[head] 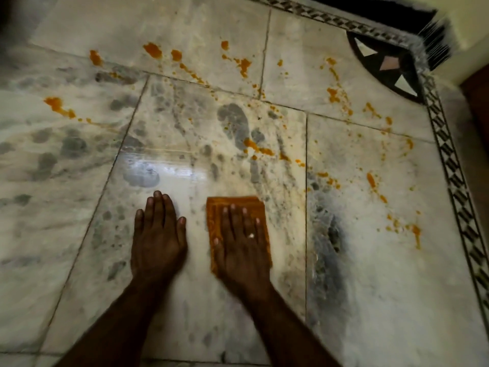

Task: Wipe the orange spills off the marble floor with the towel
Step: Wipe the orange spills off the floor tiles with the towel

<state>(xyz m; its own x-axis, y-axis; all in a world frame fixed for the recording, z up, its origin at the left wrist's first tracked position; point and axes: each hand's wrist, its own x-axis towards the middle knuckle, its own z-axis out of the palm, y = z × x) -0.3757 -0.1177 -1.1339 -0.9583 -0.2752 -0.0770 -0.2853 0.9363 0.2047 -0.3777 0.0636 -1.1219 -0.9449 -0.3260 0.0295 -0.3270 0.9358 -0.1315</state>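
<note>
A folded orange towel point(232, 202) lies flat on the white-and-grey marble floor point(185, 300). My right hand point(242, 245) presses down on it with fingers spread and a ring on one finger. My left hand point(157, 239) rests palm-down on bare marble just left of the towel, holding nothing. Orange spills are scattered beyond the hands: a streak point(260, 149) ahead of the towel, blobs point(153, 50) at the far middle, a trail point(57, 104) at the far left, and several spots point(373, 181) to the right.
A dark patterned inlay border point(449, 160) runs along the right side and the far edge, with a dark fan-shaped corner motif point(389, 64). Beyond the border at the upper right stands a pale wall point(473, 30). A bright glare patch point(164, 168) lies ahead of my left hand.
</note>
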